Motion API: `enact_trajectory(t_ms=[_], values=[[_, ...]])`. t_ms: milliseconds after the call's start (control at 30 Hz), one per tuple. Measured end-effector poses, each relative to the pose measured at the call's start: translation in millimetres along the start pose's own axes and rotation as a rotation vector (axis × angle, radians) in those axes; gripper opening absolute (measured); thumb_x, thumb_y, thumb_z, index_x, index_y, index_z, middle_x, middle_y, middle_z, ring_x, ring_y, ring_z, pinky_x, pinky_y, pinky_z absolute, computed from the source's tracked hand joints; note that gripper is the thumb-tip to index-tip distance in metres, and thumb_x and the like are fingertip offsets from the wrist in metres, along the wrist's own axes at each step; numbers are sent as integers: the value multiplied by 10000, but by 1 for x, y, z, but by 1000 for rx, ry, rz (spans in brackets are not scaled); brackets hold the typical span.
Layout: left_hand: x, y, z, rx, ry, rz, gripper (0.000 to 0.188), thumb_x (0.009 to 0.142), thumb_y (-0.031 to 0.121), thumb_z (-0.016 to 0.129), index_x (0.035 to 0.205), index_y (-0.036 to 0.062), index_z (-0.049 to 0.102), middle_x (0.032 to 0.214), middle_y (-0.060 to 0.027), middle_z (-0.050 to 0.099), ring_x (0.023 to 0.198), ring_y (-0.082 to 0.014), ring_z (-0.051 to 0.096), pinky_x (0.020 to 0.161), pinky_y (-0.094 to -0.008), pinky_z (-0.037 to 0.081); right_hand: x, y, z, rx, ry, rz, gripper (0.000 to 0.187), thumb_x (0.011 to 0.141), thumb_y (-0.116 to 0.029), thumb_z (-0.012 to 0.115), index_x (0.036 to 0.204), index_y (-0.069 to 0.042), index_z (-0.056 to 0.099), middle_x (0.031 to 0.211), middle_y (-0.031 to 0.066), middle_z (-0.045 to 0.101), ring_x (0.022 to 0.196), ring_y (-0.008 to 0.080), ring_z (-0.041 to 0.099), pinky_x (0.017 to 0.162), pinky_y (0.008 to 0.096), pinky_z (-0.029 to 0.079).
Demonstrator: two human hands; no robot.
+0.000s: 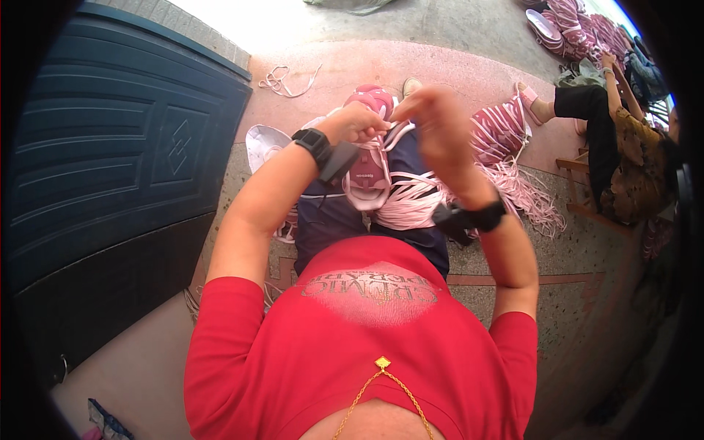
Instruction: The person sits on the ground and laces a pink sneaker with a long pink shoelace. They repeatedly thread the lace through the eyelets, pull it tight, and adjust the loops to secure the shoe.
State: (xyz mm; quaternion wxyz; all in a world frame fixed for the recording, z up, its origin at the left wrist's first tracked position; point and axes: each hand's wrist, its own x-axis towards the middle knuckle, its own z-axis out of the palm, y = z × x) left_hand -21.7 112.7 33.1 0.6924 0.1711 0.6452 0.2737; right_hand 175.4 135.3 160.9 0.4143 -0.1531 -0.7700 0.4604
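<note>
A pink sneaker (368, 170) rests across my lap with its heel end toward me. Over its upper part, my left hand (359, 123) is closed in a pinch on a pale shoelace (400, 135) at the fingertips. My right hand (437, 126) is raised just beside it, its fingers smeared by motion, so I cannot tell whether it grips the lace. A bundle of pale pink laces (411, 204) lies over my thigh, right of the shoe.
Pink shoe parts (500, 132) and loose laces (524, 194) lie to the right. A white-lined shoe piece (265, 145) is left of my lap. One lace (286, 82) lies on the floor. A blue door (132, 132) stands left; another person (623, 147) sits at right.
</note>
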Motion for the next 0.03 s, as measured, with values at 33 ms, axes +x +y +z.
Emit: enact_trajectory(t_ms=[33], values=[[-7, 3, 14, 123, 36, -35, 125, 804, 42, 670, 903, 5, 603, 635, -30, 574, 406, -23, 443, 318, -164, 290, 26, -30, -33, 340, 62, -188, 201, 855, 87, 437, 983, -3, 563, 936, 113, 633, 821, 180, 618, 709, 258, 475]])
